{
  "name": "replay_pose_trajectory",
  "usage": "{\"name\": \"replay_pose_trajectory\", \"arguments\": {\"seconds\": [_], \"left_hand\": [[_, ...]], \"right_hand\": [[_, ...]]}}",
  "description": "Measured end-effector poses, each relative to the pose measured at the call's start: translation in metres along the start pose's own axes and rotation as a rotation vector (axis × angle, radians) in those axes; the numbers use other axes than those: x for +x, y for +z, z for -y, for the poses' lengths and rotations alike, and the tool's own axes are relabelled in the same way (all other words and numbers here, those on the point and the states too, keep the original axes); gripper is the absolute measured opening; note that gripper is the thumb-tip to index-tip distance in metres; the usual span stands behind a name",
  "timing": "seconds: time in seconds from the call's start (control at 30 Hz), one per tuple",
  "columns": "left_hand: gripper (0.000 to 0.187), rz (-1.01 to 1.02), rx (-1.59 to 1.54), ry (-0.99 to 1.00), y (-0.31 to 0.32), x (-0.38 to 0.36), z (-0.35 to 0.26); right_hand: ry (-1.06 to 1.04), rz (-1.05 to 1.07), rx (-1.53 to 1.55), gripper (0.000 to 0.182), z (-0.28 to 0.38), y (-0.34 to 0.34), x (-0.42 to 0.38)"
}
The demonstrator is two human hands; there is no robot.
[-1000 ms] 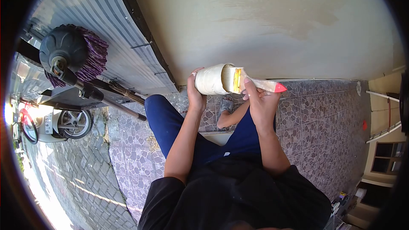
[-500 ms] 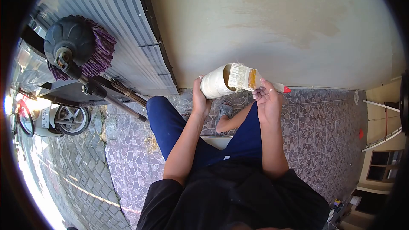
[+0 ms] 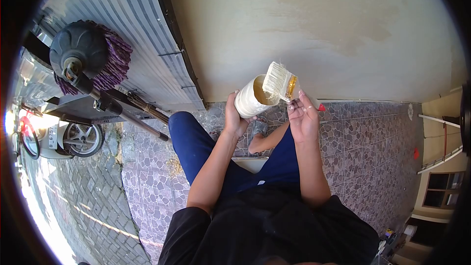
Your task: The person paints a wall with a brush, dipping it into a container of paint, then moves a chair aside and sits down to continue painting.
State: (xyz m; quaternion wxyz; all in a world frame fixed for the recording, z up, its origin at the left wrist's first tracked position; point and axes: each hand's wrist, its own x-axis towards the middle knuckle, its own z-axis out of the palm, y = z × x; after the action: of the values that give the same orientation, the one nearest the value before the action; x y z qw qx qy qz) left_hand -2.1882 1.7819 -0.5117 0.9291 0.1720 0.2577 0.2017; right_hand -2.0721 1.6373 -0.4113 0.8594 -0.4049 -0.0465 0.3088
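My left hand (image 3: 236, 118) is wrapped round a white paint-smeared can (image 3: 248, 102), which is tilted with its mouth toward the right. Pale paint coats the inside of the can. In my right hand (image 3: 304, 118) is a wide paintbrush (image 3: 293, 87) with a red-tipped handle, held between thumb and fingers. The brush's pale, paint-loaded bristles overlap the can's rim in this view and point up and left. Specks of white paint show on the fingers. Ahead of both hands stands a cream wall (image 3: 314, 34) with a darker, brownish patch high on it.
A corrugated metal sheet (image 3: 132, 29) borders the wall on the left. A purple mop (image 3: 115, 59) with a long pole leans in front of it. Farther left stands a parked motorbike (image 3: 73, 140). Stone-patterned tiles (image 3: 358, 152) cover the floor; a white ladder (image 3: 444, 159) is at far right.
The brush has turned so its bristles point more upward, and my right hand has shifted slightly left. The can has moved a little right, its mouth now more visible.
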Motion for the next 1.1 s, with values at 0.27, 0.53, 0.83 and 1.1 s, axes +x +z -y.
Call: {"name": "replay_pose_trajectory", "arguments": {"seconds": [0.27, 0.53, 0.83, 1.1], "left_hand": [[0.048, 0.023, -0.061, -0.009, 0.001, -0.005, -0.014], [0.046, 0.062, -0.077, 0.040, -0.019, -0.004, -0.026], [0.046, 0.126, -0.102, 0.067, -0.043, 0.000, -0.033], [0.046, 0.138, -0.101, 0.060, -0.045, -0.002, -0.039]], "right_hand": [[0.225, 0.119, 0.341, 0.013, -0.012, 0.003, 0.018], [0.366, 0.181, 0.536, 0.014, -0.025, 0.030, 0.027], [-0.253, 0.457, -0.004, 0.017, 0.035, 0.153, 0.050], [-0.823, 0.591, -0.318, 0.028, 0.088, 0.290, 0.072]]}}
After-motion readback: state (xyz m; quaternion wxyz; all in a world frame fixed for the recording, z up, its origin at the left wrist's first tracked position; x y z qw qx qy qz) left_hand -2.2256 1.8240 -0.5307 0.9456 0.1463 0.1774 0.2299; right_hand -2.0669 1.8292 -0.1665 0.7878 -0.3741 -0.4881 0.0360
